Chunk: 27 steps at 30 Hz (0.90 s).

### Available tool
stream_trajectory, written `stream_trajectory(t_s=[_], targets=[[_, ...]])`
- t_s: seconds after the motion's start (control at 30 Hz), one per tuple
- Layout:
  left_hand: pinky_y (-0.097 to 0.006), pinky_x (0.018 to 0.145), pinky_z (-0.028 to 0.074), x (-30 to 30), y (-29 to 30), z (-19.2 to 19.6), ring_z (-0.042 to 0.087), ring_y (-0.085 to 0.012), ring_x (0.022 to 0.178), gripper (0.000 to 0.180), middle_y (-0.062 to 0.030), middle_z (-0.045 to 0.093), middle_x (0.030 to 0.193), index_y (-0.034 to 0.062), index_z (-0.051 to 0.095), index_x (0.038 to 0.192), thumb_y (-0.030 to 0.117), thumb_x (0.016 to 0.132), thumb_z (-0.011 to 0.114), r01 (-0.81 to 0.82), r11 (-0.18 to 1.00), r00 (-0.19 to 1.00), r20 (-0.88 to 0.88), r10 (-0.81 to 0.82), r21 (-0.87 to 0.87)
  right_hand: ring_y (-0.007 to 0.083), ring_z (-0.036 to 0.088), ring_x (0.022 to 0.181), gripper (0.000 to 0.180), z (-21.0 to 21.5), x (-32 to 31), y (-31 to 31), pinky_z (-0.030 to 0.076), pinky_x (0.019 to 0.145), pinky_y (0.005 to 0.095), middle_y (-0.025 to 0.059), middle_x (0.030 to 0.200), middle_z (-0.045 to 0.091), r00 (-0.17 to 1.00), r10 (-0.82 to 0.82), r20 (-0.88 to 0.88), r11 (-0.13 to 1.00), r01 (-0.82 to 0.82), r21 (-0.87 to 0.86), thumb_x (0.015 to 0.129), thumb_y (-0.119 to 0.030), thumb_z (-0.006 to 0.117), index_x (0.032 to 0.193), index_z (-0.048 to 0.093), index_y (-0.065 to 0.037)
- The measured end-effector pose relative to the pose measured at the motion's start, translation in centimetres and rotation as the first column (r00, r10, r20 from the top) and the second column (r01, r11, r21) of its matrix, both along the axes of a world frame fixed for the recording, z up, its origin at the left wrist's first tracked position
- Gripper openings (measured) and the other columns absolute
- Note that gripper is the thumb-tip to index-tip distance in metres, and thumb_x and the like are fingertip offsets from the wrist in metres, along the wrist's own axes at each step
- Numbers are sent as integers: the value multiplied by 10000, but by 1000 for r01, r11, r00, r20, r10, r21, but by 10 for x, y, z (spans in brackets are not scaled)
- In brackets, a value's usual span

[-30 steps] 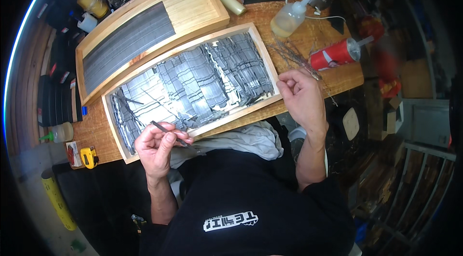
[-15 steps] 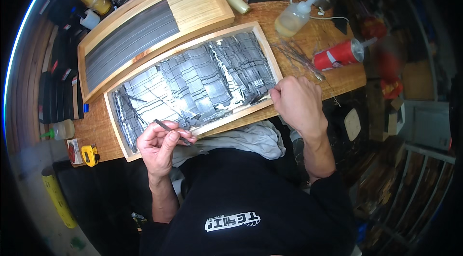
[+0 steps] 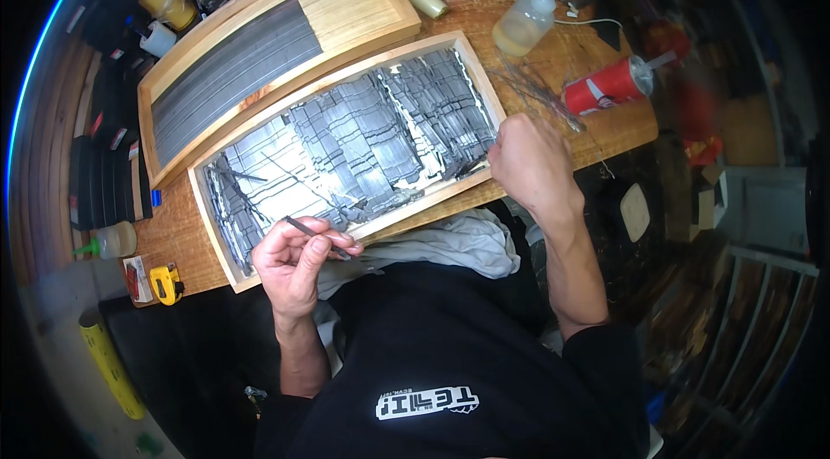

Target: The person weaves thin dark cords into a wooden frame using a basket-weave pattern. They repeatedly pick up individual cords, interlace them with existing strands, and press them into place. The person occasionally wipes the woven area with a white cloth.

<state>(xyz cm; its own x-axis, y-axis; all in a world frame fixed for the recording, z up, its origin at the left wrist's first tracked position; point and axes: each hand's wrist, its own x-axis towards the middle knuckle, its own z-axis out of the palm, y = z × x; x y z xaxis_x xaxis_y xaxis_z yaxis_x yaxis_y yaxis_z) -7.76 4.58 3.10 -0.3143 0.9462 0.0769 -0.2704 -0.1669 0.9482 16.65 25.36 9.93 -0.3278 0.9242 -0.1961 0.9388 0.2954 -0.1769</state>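
Observation:
In my left hand [image 3: 290,277] a thin dark grey strip [image 3: 299,226] is pinched between thumb and fingers, slanting over the near left part of a shallow wooden tray [image 3: 484,83]. Many short dark grey strips [image 3: 354,139] fill this tray in rough rows, some lying crooked. My right hand [image 3: 538,167] is curled closed at the tray's near right corner, its knuckles up. Its fingertips are hidden, so what it holds, if anything, cannot be seen. Behind stands a second wooden tray [image 3: 354,1], with long dark strips [image 3: 251,74] laid side by side in it.
On the right of the wooden table [image 3: 618,135] are a squeeze bottle [image 3: 523,27], a red can [image 3: 605,89] lying on its side and thin twigs [image 3: 540,92]. A yellow tape measure [image 3: 166,284] sits at the left edge. Pale cloth [image 3: 467,247] lies below the tray.
My right hand has shifted slightly away from me along the tray's corner, its fingers curled in more. My left hand still pinches the strip, nearly in place. The whole view has shifted a little.

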Motion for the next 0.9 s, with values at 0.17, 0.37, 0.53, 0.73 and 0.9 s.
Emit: stream_trajectory(t_s=[0.17, 0.37, 0.53, 0.73, 0.9], targets=[[-412, 729, 643, -1, -1, -1, 760, -295, 778, 168, -206, 750, 926, -56, 600, 1158, 64, 1043, 624, -1, 1000, 1000, -5, 1, 6, 436, 730, 818, 148, -1, -4, -7, 581, 772, 488, 294, 864, 712, 998, -25, -54, 999, 26, 20, 849, -78, 703, 795, 749, 52], [-410, 736, 646, 1, 2, 1, 762, -295, 786, 158, -204, 750, 928, -59, 603, 1149, 57, 1042, 621, 2, 1000, 1000, 2, -3, 28, 263, 710, 621, 138, 0, 12, 5, 560, 620, 354, 197, 713, 702, 962, -88, -260, 976, 31, -215, 860, -50, 659, 812, 709, 69], [-405, 743, 649, 2, 4, 5, 763, -294, 794, 152, -204, 750, 931, -63, 605, 1147, 47, 1042, 614, -4, 999, 1000, -4, 4, 39, 74, 565, 555, 138, -1, 29, 13, 446, 514, 252, 20, 655, 616, 800, -315, -511, 861, 15, -508, 917, -66, 666, 906, 672, 72], [-390, 750, 650, 3, 4, 6, 766, -289, 821, 150, -209, 750, 943, -71, 607, 1150, 30, 1039, 616, -11, 1000, 999, 30, 10, 7, 43, 500, 530, 147, -7, 41, 13, 406, 484, 229, -21, 653, 563, 719, -357, -596, 775, -128, -619, 1020, -88, 620, 935, 638, 30], [-397, 742, 659, 2, 4, 5, 765, -292, 813, 149, -201, 744, 944, -65, 601, 1154, 34, 1042, 608, -14, 1000, 1000, 5, 14, -17, 52, 506, 550, 193, -7, 46, 11, 400, 486, 252, -14, 674, 578, 768, -316, -557, 789, -114, -604, 1034, -118, 624, 972, 648, 63]])
